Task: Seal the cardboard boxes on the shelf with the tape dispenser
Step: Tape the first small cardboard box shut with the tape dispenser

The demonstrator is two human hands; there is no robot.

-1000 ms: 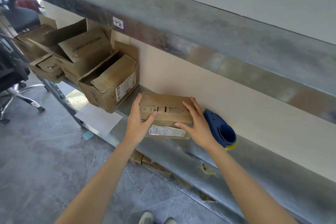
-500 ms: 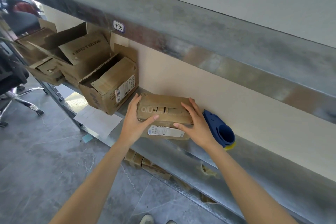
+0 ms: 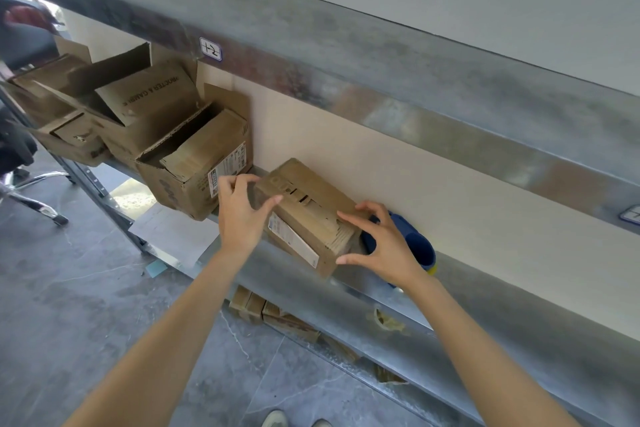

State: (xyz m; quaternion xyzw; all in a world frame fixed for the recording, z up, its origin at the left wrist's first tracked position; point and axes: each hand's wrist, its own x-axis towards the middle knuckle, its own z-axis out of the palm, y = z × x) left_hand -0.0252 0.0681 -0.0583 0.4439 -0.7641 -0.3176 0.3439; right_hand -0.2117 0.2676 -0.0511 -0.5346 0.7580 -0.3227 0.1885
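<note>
1. The small box (image 3: 311,215) sits on the metal shelf (image 3: 467,315), near the wall. It is turned at a slant, with one corner sticking out over the front edge.
2. A white label (image 3: 292,241) is on the side of the box that faces you.
3. Your left hand (image 3: 242,215) grips the left end of the box. The thumb lies on top and the fingers curl round the end.
4. Your right hand (image 3: 384,250) holds the right end. The bent fingers touch the top edge and the thumb presses the bottom corner.
5. The blue tape dispenser (image 3: 420,246) lies on the shelf just behind your right hand. Nothing is holding it.
6. To the left, an open box (image 3: 194,166) stands on the same shelf, flaps up, close to your left hand.
7. More open boxes (image 3: 149,97) are piled behind that one, farther left.
8. A white sheet (image 3: 173,236) hangs over the shelf edge under the open box.
9. Down below you can see the grey floor (image 3: 86,305) and the tips of your shoes (image 3: 275,419).
</note>
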